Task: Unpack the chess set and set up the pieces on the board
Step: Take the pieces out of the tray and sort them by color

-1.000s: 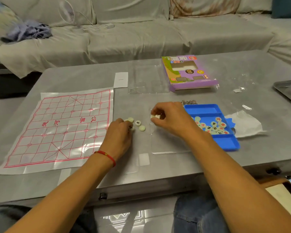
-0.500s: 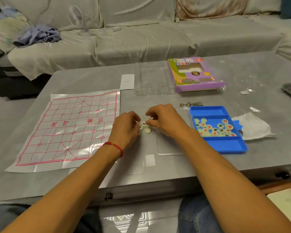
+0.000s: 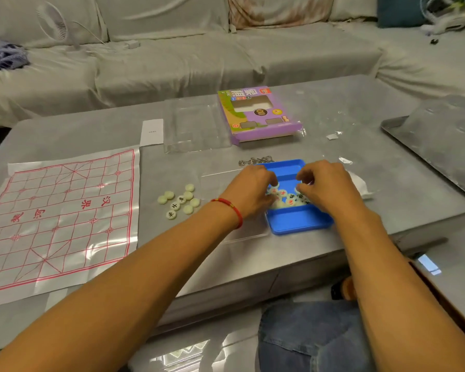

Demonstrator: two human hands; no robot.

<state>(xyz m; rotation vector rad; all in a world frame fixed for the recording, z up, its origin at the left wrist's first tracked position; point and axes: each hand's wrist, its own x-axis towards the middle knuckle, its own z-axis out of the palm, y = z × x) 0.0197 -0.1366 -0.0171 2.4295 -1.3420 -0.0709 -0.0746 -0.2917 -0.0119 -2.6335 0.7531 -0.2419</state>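
Both forearms reach forward, the left hand (image 3: 249,190) and right hand (image 3: 326,186) curling fingers into pale round pieces (image 3: 289,197) in the blue plastic tray (image 3: 298,221), whether gripping is unclear, right of the red-lined sheet board (image 3: 59,218) marked 汉界.

There is only one view, from a camera worn on the person's head. It looks forward and down, from above the near edge of the grey stone-look tabletop (image 3: 97,135). Both forearms enter from the bottom of the picture, so the camera is close. Beyond the far edge it shows a grey fabric-covered sofa (image 3: 172,57).
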